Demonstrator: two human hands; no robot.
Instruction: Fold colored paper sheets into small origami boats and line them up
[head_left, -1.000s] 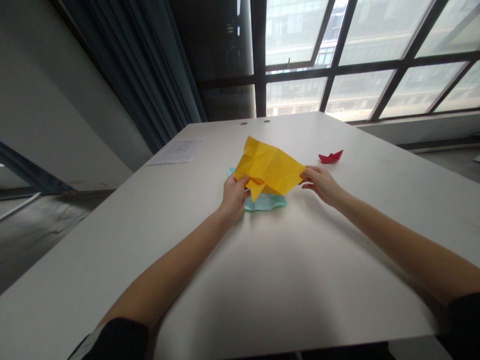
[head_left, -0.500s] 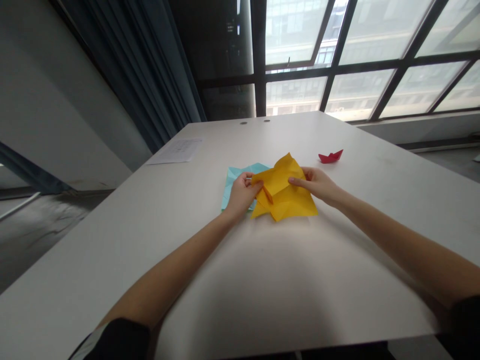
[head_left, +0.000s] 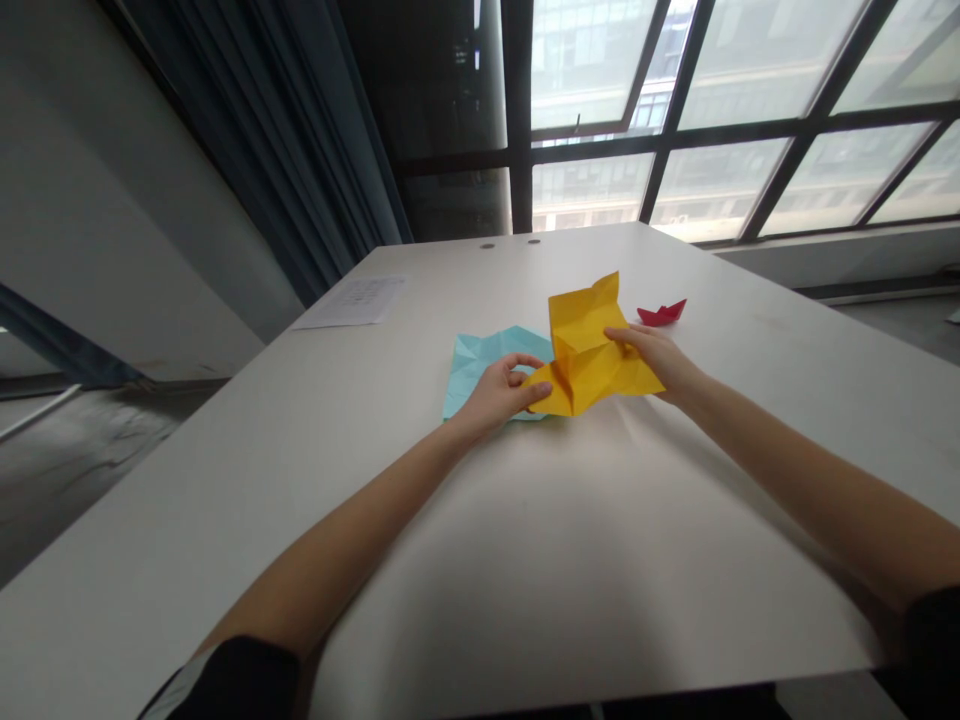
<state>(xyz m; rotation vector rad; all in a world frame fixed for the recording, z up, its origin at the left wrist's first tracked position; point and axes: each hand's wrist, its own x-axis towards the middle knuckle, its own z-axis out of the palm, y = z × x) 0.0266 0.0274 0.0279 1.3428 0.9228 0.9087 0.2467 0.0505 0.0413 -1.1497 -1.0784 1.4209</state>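
A creased sheet of yellow paper (head_left: 589,340) is held above the table between both hands. My left hand (head_left: 504,388) pinches its lower left corner between thumb and fingers. My right hand (head_left: 660,358) grips the right side, thumb on top and the other fingers mostly hidden behind the sheet. Under and behind my left hand lies a creased light blue sheet of paper (head_left: 480,362), partly covered by the hand and the yellow paper. Just beyond my right hand, a small folded red paper boat (head_left: 661,314) rests on the table.
The white table (head_left: 480,560) stretches away toward the windows. A printed white sheet (head_left: 354,303) lies near its left edge. Two round dark fittings sit at the far end. A blue curtain (head_left: 285,130) hangs at the far left.
The yellow paper has shifted right and turned, with its top corner now higher. My right hand has moved right with it; my left hand has moved slightly right and down to a lower corner.
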